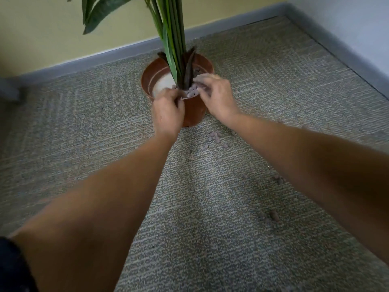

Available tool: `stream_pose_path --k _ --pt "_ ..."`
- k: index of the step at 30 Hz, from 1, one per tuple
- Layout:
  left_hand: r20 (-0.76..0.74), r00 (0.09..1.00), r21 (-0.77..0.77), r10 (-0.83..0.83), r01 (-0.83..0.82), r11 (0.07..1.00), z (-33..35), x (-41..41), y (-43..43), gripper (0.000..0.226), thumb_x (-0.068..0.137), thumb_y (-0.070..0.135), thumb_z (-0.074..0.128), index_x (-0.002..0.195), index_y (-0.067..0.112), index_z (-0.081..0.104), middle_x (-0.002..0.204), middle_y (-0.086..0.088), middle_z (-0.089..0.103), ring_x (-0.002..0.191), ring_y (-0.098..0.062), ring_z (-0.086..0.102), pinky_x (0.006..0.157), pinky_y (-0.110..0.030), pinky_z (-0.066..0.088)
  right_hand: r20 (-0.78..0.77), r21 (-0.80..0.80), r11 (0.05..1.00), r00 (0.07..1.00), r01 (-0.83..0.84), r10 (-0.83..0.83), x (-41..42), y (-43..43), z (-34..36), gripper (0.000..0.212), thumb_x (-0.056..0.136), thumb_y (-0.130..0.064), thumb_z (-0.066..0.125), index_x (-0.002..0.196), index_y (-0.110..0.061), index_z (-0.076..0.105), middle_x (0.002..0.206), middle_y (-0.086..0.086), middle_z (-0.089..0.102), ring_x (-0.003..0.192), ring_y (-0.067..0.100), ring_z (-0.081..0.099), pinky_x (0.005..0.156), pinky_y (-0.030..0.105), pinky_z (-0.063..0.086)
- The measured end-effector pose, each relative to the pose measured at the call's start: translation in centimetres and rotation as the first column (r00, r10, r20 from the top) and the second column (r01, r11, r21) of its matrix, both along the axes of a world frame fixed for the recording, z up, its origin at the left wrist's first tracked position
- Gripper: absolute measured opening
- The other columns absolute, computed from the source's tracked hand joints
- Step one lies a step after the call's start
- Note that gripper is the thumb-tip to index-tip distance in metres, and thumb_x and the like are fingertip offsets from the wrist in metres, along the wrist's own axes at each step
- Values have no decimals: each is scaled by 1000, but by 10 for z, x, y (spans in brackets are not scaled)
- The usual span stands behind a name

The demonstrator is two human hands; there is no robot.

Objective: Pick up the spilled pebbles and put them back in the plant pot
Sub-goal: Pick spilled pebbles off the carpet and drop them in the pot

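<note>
1. Wall [42, 39], yellow, runs along the far left, with a grey skirting [84, 60] below it meeting the carpet [84, 123].
2. Leaves [99, 11] hang dark green at the top, above and left of both sets of fingers.
3. Pot [151, 79], brown plastic, stands on the carpet near the skirting; its pale inner floor shows bare on the left side, just beyond the left fingertips.
4. Left hand [167, 114] rests against the pot's near rim, its fingers [171, 94] curled in tight over the edge; whether they grip pebbles cannot be told from the blur.
5. Stems [174, 39] rise green from the pot's middle, directly beyond the gap between the two hands, with brown sheaths at the base.
6. Pebbles [192, 91], greyish purple, lie heaped inside the pot at the foot of the stems, between the left fingertips and the right ones.
7. Right hand [216, 95] hovers over the pot's right side, its fingers [203, 81] spread loosely and bent downward above the heap; the palm's contents are hidden.
8. Spilled pebbles [214, 138] form a small cluster on the carpet just this side of the pot, below the right wrist.
9. Strays [273, 216] lie scattered farther right, near the right forearm, well apart from either set of fingers.
10. Grey wall [357, 28] closes the corner at far right.
</note>
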State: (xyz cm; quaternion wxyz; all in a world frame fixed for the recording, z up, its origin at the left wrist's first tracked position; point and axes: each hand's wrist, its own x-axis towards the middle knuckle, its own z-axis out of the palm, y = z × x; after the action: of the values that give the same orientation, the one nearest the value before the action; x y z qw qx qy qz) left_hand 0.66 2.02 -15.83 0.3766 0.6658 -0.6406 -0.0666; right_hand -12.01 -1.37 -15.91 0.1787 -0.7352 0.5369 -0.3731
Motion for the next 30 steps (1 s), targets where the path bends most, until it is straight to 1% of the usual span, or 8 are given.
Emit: stream_pose_path --k 5,8,10,13,17,21,26,30 --pt "21 998 258 -67 59 964 -50 -14 44 28 85 3 53 111 6 62 115 -13 63 103 -24 60 95 -30 44 -159 141 988 987 56 -33 -33 28 -30 17 89 -8 54 103 -7 64 115 12 59 98 21 59 85 24 46" --pt "103 971 613 -217 110 782 -77 -17 57 59 89 13 54 141 9 27 150 -14 28 138 -30 26 116 -36 19 -341 394 915 939 92 52 -44 40 -52 29 87 -14 59 116 -12 59 131 12 50 96 22 59 78 26 47" --pt "151 942 726 -299 100 680 -86 -16 60 65 92 16 49 145 12 12 156 -12 9 143 -31 8 119 -38 9 -444 525 845 879 96 176 -46 48 -66 50 86 -21 61 133 -14 43 142 12 39 118 26 50 97 34 43" --pt "225 893 777 -389 77 625 -94 -12 61 56 96 15 39 145 10 14 155 -15 10 143 -31 13 118 -38 15 -478 661 745 817 92 323 -46 56 -83 77 88 -29 57 146 -17 8 153 17 17 139 35 24 112 44 25" --pt "386 812 700 -438 52 713 -95 -9 65 42 93 0 39 134 7 40 139 -16 41 123 -28 48 103 -35 42 -576 643 762 703 73 418 -38 67 -95 67 97 -25 39 146 -13 -5 154 22 1 142 37 -1 116 45 5" --pt "517 705 639 -486 60 767 -95 -8 68 23 90 -1 46 110 6 55 106 -9 61 91 -22 63 76 -28 51 -677 540 841 598 8 429 -26 87 -103 59 92 6 28 145 -4 5 153 24 7 142 40 3 116 48 19" --pt "540 676 615 -501 89 784 -93 -10 63 21 88 -2 48 106 6 56 107 -12 60 99 -24 59 86 -32 48 -646 401 899 641 -178 415 -36 97 -102 37 85 7 47 123 3 47 121 17 53 116 25 44 100 31 42" --pt "470 742 625 -478 103 774 -89 -15 55 22 87 -5 46 103 3 58 105 -16 60 98 -28 58 88 -35 47 -590 417 883 674 -217 445 -43 97 -95 30 84 10 47 110 1 57 107 15 60 100 23 54 90 30 49"
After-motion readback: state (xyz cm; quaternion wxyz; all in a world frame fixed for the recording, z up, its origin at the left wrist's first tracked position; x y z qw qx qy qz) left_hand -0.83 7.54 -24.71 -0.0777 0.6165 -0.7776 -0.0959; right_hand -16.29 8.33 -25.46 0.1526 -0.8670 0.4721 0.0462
